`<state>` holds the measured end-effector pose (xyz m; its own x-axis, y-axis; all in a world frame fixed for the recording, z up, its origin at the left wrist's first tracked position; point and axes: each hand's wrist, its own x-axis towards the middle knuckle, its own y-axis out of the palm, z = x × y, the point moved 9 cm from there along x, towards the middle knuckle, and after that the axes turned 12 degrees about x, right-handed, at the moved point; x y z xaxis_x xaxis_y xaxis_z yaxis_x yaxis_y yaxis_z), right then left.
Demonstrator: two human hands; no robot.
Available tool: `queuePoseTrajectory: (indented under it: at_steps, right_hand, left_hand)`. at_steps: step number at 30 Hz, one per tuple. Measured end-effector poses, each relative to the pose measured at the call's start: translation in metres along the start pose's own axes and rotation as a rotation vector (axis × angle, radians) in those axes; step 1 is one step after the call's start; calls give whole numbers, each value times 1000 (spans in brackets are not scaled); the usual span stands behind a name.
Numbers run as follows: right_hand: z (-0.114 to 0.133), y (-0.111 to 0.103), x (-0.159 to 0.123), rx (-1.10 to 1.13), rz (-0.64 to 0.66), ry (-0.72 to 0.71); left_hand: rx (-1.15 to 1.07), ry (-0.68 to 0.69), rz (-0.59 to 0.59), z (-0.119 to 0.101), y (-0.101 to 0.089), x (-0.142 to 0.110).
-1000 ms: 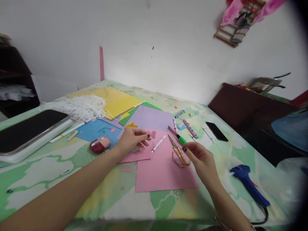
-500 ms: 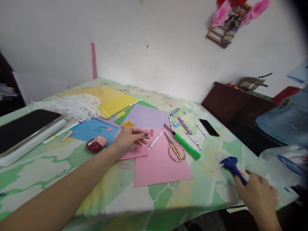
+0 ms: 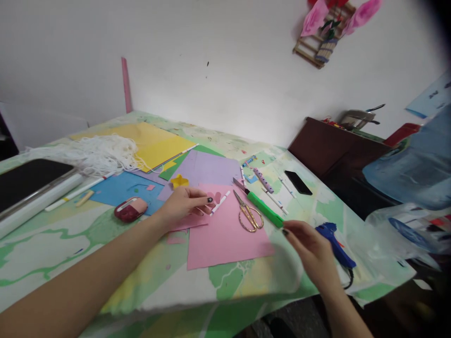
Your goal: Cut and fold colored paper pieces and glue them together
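Two hands out: left hand [image 3: 185, 203] pinning pink paper [image 3: 225, 232], right hand [image 3: 312, 251] open, empty, near green cutter [image 3: 264, 209]; a careless grab risks that blade.

Matt pink paper [image 3: 225, 237], seemingly brass-toned metal scissors [image 3: 248, 215]

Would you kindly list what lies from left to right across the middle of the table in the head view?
Maroon oval case → left hand → white marker pen → gold-handled scissors → green utility knife → right hand → blue glue gun.
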<state>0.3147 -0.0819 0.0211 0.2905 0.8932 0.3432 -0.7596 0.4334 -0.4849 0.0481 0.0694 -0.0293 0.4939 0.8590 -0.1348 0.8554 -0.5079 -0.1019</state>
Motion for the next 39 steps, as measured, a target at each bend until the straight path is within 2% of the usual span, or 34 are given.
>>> queuePoseTrajectory:
  at_steps: [2, 4, 7, 10, 14, 19, 25, 39]
  right_hand:
    - [28, 49, 5, 228, 148, -29]
    - [51, 85, 12, 371, 210, -40]
    - [68, 118, 23, 554, 235, 0]
    - [70, 134, 28, 701, 266, 76]
    - [67, 142, 27, 818, 340, 150]
    - [67, 144, 25, 883, 395, 177]
    - [72, 138, 26, 825, 337, 130]
    - [72, 139, 27, 766, 332, 106]
  left_hand:
    - [-8, 29, 55, 0, 7, -1]
    - [-23, 66, 90, -2, 11, -3]
    - [-24, 99, 126, -6, 15, -6]
    - [-8, 92, 156, -10, 19, -10]
    - [-15, 91, 182, -12, 23, -12]
    - [-34, 116, 221, -12, 25, -12]
    - [-23, 125, 217, -14, 25, -13]
    - [-21, 103, 193, -10, 24, -11]
